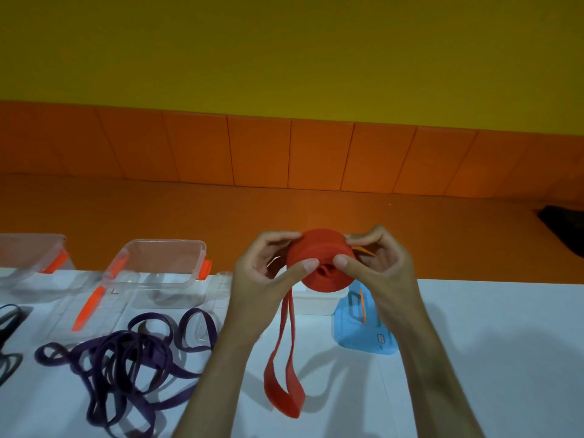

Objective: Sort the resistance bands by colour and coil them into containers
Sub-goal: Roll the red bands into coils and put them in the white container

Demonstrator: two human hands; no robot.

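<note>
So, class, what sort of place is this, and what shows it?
Probably a gym or activity room: orange padded wall panels, a purple resistance band pile, clear containers on a white table.

Left hand (271, 273) and right hand (376, 263) pinch a coiled red band (322, 260), its tail hanging toward the white table (474, 343).

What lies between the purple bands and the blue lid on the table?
In the head view, the loose loop of the red band hangs there, beside the left forearm, between the purple bands and the blue lid.
</note>
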